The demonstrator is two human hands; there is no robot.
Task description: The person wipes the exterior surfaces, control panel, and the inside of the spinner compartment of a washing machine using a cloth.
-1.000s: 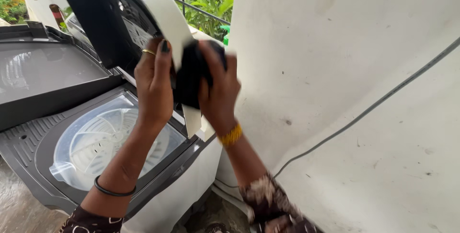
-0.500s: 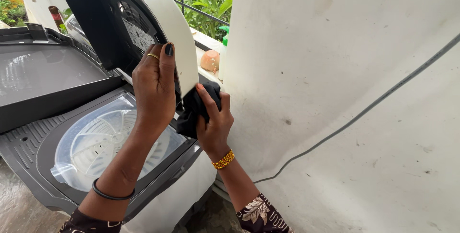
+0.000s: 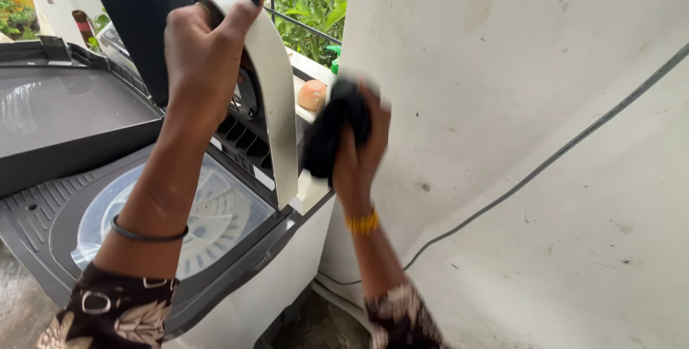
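My left hand [image 3: 204, 54] grips the top edge of the raised white lid [image 3: 276, 98] of a twin-tub washing machine [image 3: 244, 299], holding it up. My right hand [image 3: 362, 148] is closed around a bunched black cloth [image 3: 336, 128], held beside the lid's outer white face, between the lid and the wall; it is motion-blurred. Under the lid lies a round translucent inner cover [image 3: 208, 223] over the spin tub.
A white wall [image 3: 517, 105] with a grey cable [image 3: 545, 169] stands close on the right. The grey second lid [image 3: 64, 112] lies at left. An orange round object [image 3: 312, 94] and a green-capped bottle [image 3: 334, 58] sit on the ledge behind, near a railing and plants.
My left hand slid up from the lid's edge to its top. My right hand moved the black cloth up and rightwards along the lid's outer side.
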